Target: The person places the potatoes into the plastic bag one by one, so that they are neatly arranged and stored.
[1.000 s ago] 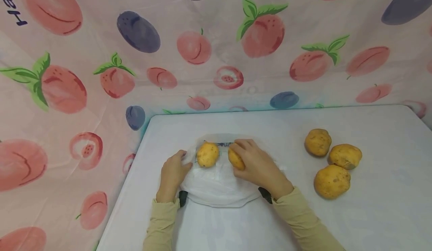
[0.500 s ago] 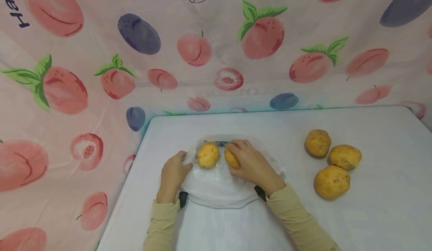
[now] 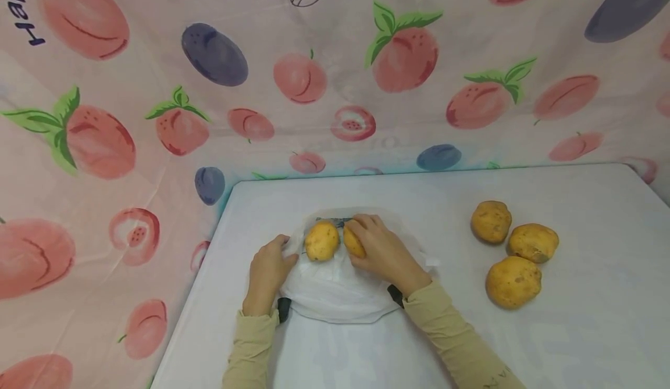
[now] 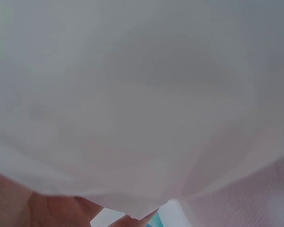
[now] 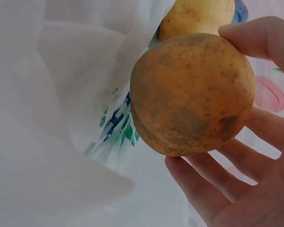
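Potato (image 3: 321, 241) at mouth of bag (image 3: 337, 302)

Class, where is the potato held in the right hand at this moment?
In the head view, the held potato is near the middle, seen against the white bag, just right of another potato.
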Motion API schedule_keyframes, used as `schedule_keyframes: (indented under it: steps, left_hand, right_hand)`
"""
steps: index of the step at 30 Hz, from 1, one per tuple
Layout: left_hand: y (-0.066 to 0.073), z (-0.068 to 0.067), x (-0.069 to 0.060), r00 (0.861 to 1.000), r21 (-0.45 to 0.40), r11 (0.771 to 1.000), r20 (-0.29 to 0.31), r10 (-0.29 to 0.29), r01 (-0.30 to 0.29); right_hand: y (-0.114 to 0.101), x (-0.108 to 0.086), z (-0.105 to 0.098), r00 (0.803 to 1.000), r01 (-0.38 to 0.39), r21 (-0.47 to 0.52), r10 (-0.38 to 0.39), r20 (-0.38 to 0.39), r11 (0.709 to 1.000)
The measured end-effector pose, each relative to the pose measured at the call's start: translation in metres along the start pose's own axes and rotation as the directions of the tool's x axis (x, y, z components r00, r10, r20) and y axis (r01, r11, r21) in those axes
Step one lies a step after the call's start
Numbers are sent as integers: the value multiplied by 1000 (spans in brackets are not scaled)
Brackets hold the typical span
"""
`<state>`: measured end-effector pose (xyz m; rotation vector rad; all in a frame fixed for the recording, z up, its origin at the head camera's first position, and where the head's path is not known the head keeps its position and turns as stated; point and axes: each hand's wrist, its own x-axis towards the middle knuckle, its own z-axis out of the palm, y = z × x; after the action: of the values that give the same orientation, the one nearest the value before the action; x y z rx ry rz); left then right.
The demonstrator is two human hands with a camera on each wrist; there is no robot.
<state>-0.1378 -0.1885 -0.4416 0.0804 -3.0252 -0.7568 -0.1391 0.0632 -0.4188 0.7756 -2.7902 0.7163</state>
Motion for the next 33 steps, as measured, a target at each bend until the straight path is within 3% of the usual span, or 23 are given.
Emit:
schedule_keyframes:
  steps: [33]
  left_hand:
    - [-1, -1, -2, 1000, -9, 1000, -13, 18, -18]
  right_hand:
    - [4, 16, 19, 996, -81, 27, 80, 36, 996]
